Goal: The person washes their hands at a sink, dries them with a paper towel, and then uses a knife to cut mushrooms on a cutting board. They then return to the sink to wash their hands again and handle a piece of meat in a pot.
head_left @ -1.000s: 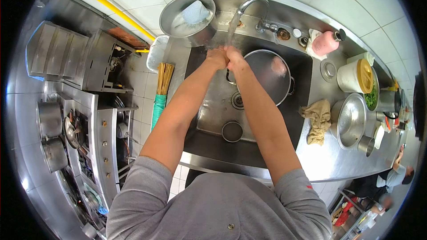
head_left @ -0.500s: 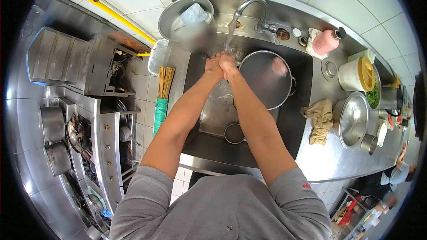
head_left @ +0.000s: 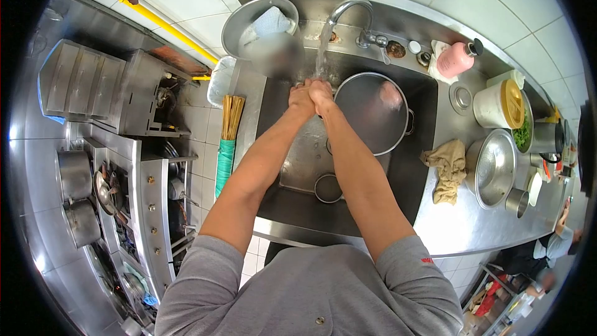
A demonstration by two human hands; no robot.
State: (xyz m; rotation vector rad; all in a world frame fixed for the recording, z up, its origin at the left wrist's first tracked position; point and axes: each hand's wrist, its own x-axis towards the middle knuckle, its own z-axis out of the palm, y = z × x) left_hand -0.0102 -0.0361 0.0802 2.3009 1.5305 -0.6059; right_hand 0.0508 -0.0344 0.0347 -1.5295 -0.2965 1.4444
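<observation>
My left hand (head_left: 301,96) and my right hand (head_left: 320,91) are pressed together in the sink (head_left: 298,168), just below the stream from the faucet (head_left: 351,5). Their fingers are small and overlap, so whether anything lies between them is hidden. Right of my right hand stands a large round pot (head_left: 367,115) of cloudy liquid with a pinkish piece at its upper right. A small round strainer or ring (head_left: 328,188) lies lower in the sink.
A metal bowl (head_left: 233,28) with a light blue cloth stands behind left. On the right counter are a pink bottle (head_left: 457,60), a white tub with yellow lid (head_left: 491,104), a tan cloth (head_left: 449,168) and a colander (head_left: 494,168). Bamboo sticks (head_left: 232,118) stand left.
Both hands have moved slightly toward me and stay together. The water stream now reaches them more directly.
</observation>
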